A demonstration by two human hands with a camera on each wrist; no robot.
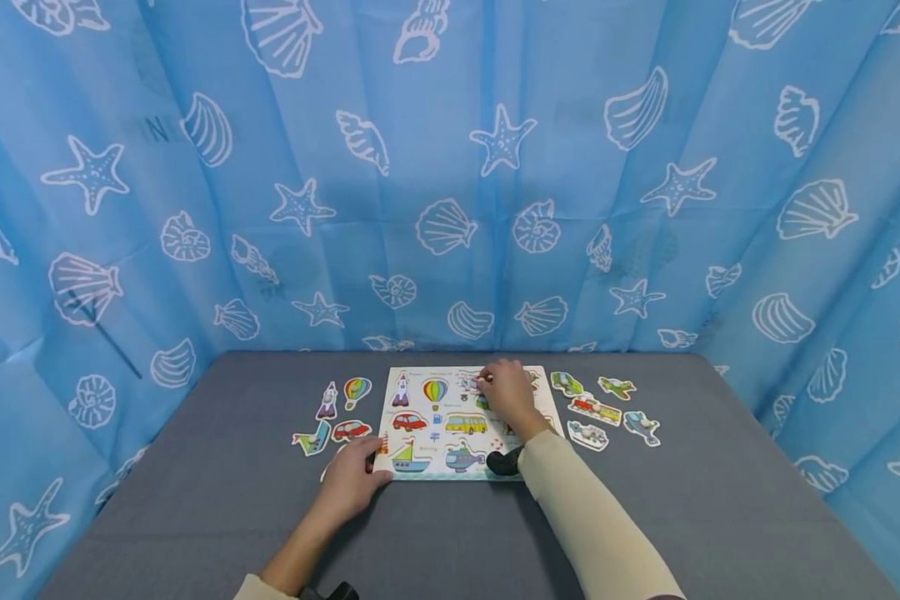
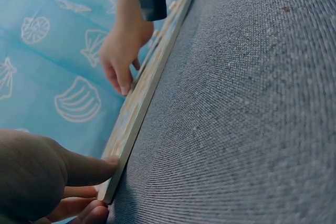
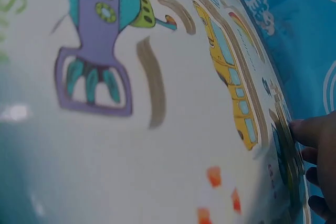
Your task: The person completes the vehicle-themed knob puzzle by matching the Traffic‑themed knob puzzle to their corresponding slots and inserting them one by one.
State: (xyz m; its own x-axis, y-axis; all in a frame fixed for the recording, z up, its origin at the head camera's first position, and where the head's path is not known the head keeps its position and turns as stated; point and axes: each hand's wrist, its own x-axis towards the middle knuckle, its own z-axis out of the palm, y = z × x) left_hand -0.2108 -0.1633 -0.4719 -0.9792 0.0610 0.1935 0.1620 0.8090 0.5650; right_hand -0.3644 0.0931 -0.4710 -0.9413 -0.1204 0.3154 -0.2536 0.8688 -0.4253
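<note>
A white wooden puzzle board [image 1: 435, 457] with printed vehicles lies on the table. My left hand [image 1: 354, 479] grips its lower left corner. In the left wrist view the thumb [image 2: 97, 169] presses on the top face, with the other fingers at the edge. My right hand [image 1: 508, 392] reaches over the board's upper right part. Its fingertips pinch a small puzzle piece [image 1: 468, 384] near the far edge, mostly covered by the hand. In the right wrist view the printed bus [image 3: 231, 74] and its outline show close by.
Left of the board lie loose pieces: a rocket [image 1: 327, 402], a balloon [image 1: 357, 390], a sailboat [image 1: 312, 438] and a red car [image 1: 351, 430]. To the right lie several more, including a train [image 1: 595, 409] and an airplane [image 1: 641, 427]. A blue shell-print curtain [image 1: 450, 275] hangs behind the grey table [image 1: 450, 542].
</note>
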